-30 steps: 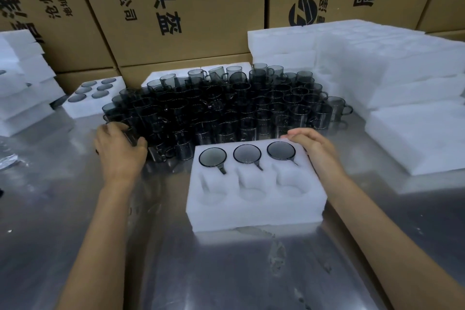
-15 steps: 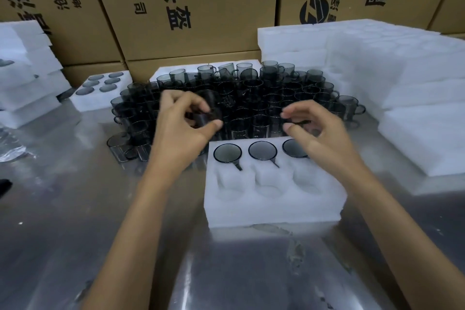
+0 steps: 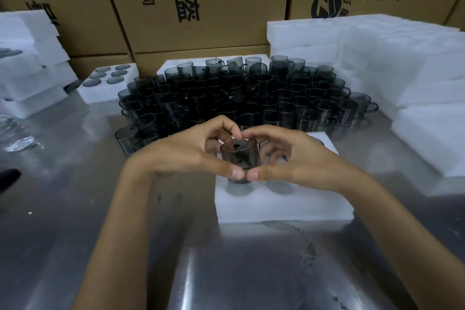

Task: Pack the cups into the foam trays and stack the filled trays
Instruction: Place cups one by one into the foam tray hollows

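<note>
We hold one cup between both hands, left hand and right hand curled round it, above the tray's near-left pocket; loose cups crowd beyond.

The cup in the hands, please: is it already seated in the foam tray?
Not yet. The cup is upright above the foam tray, pinched between left hand and right hand.
</note>
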